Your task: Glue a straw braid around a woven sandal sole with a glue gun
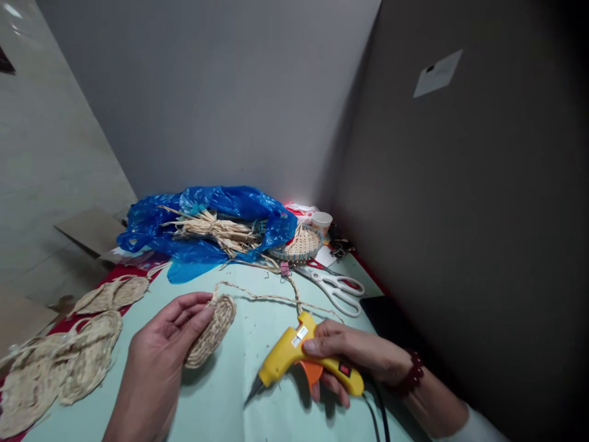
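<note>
My left hand (159, 356) holds a small oval coil of braided straw (212, 331) up on its edge, fingers curled behind it. A braided straw tail (271, 299) runs from the coil across the table towards a small pink clip (284, 268). My right hand (350, 356) grips a yellow hot glue gun (301, 359) by its handle, nozzle pointing down-left just above the pale green table (221, 399). The nozzle sits a short way to the right of the coil and does not touch it.
Finished woven straw ovals (69, 362) lie at the left. A blue plastic bag (207, 224) with raw straw (216, 232) sits at the back, beside a small woven basket (299, 244) and a paper cup (321, 220). White scissors (338, 288) lie right of centre. A dark wall closes the right side.
</note>
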The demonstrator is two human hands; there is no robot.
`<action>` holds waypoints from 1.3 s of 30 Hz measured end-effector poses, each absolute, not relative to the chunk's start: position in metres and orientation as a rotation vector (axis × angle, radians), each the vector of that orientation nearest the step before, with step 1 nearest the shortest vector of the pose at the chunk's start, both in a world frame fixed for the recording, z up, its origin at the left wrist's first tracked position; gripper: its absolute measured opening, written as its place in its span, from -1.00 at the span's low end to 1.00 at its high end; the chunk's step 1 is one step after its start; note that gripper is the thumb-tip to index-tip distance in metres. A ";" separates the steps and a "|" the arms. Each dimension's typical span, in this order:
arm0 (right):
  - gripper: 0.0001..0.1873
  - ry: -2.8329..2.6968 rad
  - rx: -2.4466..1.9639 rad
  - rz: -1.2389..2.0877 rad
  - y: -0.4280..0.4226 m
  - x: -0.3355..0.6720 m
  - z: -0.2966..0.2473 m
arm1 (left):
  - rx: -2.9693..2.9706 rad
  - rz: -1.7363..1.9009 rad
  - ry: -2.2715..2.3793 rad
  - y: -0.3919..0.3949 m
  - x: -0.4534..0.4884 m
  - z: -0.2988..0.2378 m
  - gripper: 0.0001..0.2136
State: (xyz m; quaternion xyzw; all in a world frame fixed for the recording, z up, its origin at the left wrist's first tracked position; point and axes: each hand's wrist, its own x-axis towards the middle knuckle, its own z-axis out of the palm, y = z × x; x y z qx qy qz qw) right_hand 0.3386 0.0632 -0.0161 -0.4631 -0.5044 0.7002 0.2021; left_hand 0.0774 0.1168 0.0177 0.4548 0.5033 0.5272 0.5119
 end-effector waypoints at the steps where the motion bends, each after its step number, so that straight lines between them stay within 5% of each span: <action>1: -0.38 -1.463 -1.326 1.960 0.063 0.338 -0.015 | 1.111 1.262 1.214 0.116 0.077 0.018 -0.61; 5: -0.37 -1.713 -1.559 1.724 0.056 0.338 0.001 | 1.253 1.227 1.309 0.111 0.079 0.022 -0.62; 13: -0.63 -1.974 -1.910 0.500 0.036 0.328 0.035 | 1.651 1.037 1.324 0.099 0.084 0.006 -0.71; 24: -0.69 -0.913 -0.856 1.716 0.046 0.300 0.011 | 1.733 0.902 1.191 0.080 0.098 -0.012 -0.78; 39: -0.96 -1.029 -0.905 1.308 0.039 0.302 0.025 | 1.598 0.808 1.353 0.077 0.099 0.009 -0.83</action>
